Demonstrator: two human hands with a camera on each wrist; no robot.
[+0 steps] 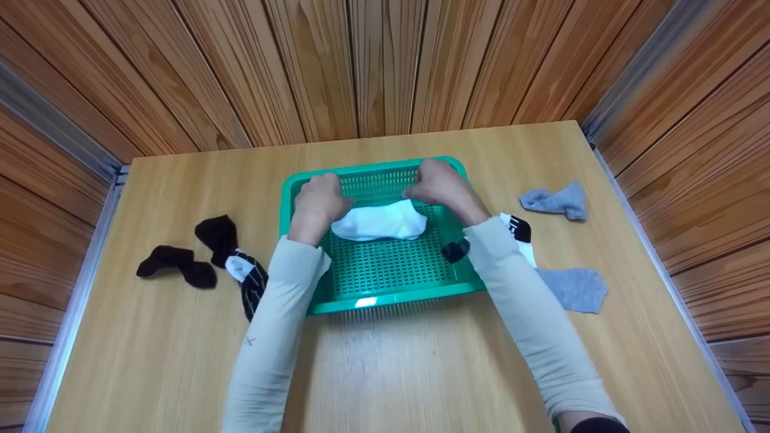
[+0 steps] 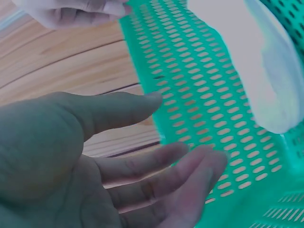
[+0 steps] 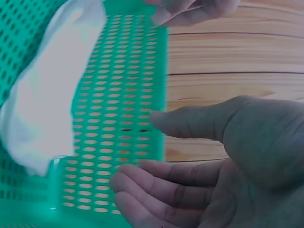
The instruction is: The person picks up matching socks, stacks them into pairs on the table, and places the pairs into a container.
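Note:
A white sock (image 1: 379, 221) lies in a green perforated basket (image 1: 397, 297), between the two hands and apart from both. My left hand (image 1: 320, 198) hovers over the basket's left part; in the left wrist view its thumb (image 2: 126, 110) stands away from loosely bent fingers with nothing held. My right hand (image 1: 442, 183) is over the basket's far right part. The right wrist view shows its thumb (image 3: 190, 121) and relaxed fingers apart, also holding nothing. Both wrist views show the white sock near the slotted basket wall.
Black socks (image 1: 171, 264) and a black striped sock (image 1: 252, 288) lie left of the basket. At right are a grey sock (image 1: 556, 200), a white-and-black sock (image 1: 518, 231) and another grey sock (image 1: 574, 288), partly behind the right sleeve. Wooden panels (image 1: 361, 66) surround the table.

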